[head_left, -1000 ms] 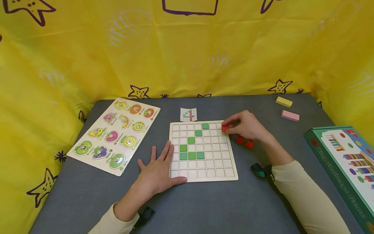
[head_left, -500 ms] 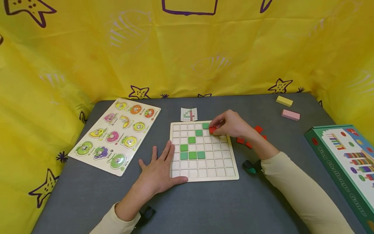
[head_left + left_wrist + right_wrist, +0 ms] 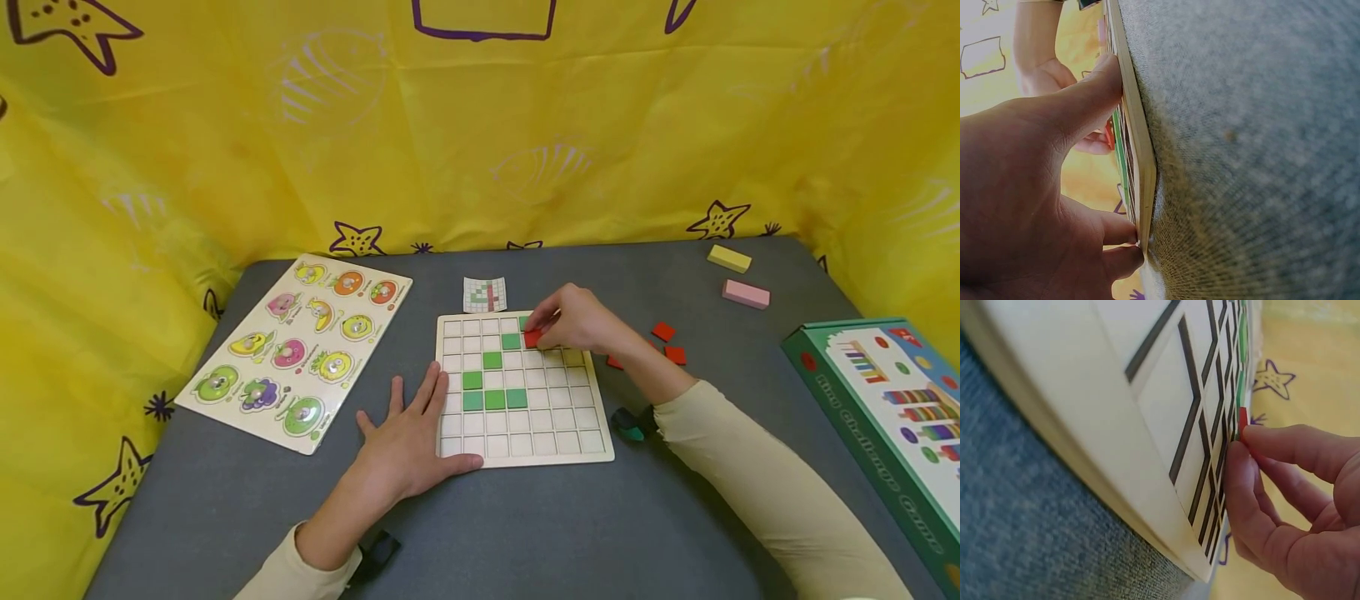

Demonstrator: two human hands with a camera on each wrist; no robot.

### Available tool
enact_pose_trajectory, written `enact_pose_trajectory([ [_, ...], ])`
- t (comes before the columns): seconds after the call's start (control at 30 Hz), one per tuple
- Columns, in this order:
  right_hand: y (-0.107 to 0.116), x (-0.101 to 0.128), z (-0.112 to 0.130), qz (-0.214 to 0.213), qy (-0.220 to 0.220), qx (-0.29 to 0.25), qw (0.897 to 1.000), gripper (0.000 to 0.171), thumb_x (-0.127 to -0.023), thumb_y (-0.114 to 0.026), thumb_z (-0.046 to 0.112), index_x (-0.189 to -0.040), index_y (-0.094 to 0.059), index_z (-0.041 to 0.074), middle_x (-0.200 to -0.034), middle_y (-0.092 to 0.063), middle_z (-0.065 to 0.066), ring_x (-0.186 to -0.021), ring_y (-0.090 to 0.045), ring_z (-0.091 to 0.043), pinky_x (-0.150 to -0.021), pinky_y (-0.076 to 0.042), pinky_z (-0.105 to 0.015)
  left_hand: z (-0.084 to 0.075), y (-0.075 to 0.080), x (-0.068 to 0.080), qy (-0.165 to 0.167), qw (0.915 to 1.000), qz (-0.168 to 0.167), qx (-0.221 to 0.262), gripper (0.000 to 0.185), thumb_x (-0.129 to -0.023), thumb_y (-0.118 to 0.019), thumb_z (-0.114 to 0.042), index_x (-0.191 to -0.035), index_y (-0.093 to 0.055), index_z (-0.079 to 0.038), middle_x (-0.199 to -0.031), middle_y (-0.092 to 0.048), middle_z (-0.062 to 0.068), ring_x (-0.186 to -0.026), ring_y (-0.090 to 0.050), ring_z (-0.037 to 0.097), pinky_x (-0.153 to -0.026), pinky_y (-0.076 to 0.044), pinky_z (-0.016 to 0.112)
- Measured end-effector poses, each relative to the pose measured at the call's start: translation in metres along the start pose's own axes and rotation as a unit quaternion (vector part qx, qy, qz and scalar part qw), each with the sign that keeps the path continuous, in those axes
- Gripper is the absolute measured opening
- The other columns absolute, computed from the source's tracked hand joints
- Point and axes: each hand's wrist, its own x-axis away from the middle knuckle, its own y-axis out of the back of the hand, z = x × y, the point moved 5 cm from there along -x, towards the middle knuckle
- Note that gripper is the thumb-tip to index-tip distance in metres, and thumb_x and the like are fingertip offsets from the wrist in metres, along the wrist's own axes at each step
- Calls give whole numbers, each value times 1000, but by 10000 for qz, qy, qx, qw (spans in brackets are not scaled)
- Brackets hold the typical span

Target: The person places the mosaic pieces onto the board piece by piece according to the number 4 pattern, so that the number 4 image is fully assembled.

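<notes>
The right hand [image 3: 573, 321] reached across the grid board [image 3: 522, 454], fingertips pinching a small flat red square tile [image 3: 532, 338] just over a cell beside the green tiles [image 3: 492, 399]. The left hand [image 3: 408, 437] lay flat, fingers spread, thumb pressing the board's near corner.

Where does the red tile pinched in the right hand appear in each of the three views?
Head: red tile at the right hand, over the grid board's upper rows.
Left wrist: a red sliver beyond the thumb.
Right wrist: red edge at the fingertips.
Shared landmark: the grid board.
</notes>
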Motion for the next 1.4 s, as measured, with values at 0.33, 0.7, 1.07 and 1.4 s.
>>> enact_pose_trajectory([
  [0.33,-4,-5,4,43,58,262,9996,25,-76,-84,1,-100,-83,9,-96,-78,-8,-87,-67,-22,-74,-55,-31,0,0,0,-44,10000,-65,12,121,-79,-73,-77,-168,-19,-16,-177,-7,0,-157,-10,56,-98,-16,95],
  [0.7,-6,-6,6,-110,219,610,9978,23,-74,-85,2,-95,-83,10,-86,-77,-2,-82,-65,-20,-73,-53,-31,0,1,1,-33,10000,-75,0,121,-80,-73,-77,-168,-19,-16,-177,-7,0,-157,-11,56,-98,-16,94],
  [1.07,-8,-5,7,-176,429,725,9963,19,-76,-86,2,-94,-82,8,-87,-77,-6,-82,-65,-20,-77,-54,-32,-1,0,0,-38,10000,-69,-13,121,-79,-73,-78,-169,-19,-16,-177,-7,0,-157,-11,55,-98,-16,95],
  [1.4,-2,3,4,-183,450,534,9974,20,-79,-86,7,-98,-82,10,-91,-77,-5,-86,-69,-20,-77,-56,-33,0,1,1,-23,10000,-54,-12,123,-79,-72,-79,-169,-17,-17,-177,-6,0,-157,-10,55,-98,-15,95],
])
